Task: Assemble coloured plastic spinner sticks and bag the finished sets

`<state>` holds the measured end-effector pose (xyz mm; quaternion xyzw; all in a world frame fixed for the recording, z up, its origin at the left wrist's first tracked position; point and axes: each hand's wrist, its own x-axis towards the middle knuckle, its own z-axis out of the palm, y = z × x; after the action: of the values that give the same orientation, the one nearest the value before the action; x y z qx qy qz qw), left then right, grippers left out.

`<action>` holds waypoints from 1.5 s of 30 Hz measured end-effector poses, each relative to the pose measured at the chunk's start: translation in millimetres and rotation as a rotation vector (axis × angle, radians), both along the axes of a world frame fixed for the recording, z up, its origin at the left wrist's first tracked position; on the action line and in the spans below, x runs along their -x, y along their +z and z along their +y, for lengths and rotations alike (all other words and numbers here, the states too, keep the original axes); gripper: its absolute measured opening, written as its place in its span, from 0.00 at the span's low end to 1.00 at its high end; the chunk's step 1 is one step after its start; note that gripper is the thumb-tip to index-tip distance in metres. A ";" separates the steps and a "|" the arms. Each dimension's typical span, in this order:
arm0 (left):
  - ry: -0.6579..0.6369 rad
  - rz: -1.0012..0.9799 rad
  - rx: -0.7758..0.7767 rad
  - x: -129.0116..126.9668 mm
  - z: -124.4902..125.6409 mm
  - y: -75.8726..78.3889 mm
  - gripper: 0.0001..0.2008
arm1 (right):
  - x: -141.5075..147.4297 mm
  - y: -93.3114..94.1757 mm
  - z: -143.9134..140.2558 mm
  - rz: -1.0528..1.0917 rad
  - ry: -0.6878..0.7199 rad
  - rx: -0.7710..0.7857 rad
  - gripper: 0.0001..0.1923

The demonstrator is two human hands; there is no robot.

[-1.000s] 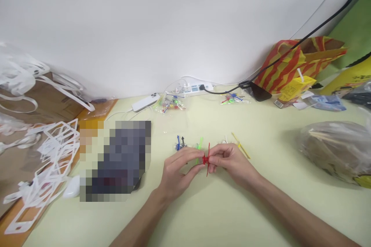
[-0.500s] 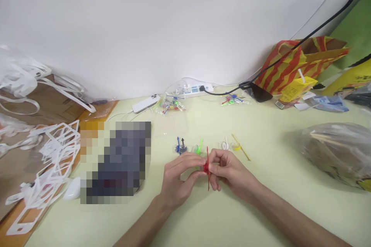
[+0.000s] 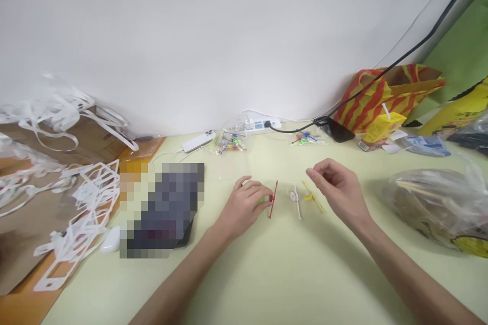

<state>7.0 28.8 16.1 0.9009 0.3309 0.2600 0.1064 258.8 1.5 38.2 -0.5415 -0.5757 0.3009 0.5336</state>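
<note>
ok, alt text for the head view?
Left hand holds a red propeller toy on a pale yellow table; the open right hand hovers above white and yellow ones. A striped bag stands behind.

Thin red plastic piece (image 3: pixel 272 202), slightly glossy, lies at centre frame. The pale table (image 3: pixel 267 274) below looks smooth and matt. Crinkly clear plastic bag (image 3: pixel 430 203) shines at right.
</note>
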 end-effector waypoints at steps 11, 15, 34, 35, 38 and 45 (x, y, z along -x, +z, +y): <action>0.058 0.155 -0.021 9.9 11.8 -7.8 0.08 | -22.2 -36.4 5.8 -0.754 0.166 -0.208 0.10; 0.080 0.181 -0.019 16.6 10.1 -6.0 0.06 | -14.0 -38.1 1.8 -0.821 0.263 -0.192 0.11; 0.122 0.087 -0.105 7.1 -14.4 1.6 0.20 | 8.8 -47.4 -4.0 -0.725 0.330 -0.174 0.05; 0.102 0.075 -0.114 2.8 -17.1 0.2 0.20 | 10.6 -47.5 -4.8 -0.696 0.342 -0.174 0.05; 0.026 0.046 -0.126 -5.4 -22.7 -4.2 0.21 | 18.5 -45.8 -9.4 -0.583 0.380 -0.159 0.09; -0.047 -0.021 -0.159 -4.3 -24.0 -1.9 0.13 | 34.6 -46.6 -19.7 -0.407 0.407 -0.076 0.16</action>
<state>11.3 4.9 14.3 0.9112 0.2869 0.2923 0.0440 224.2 -18.2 -8.4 -0.4437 -0.7786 0.2652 0.3559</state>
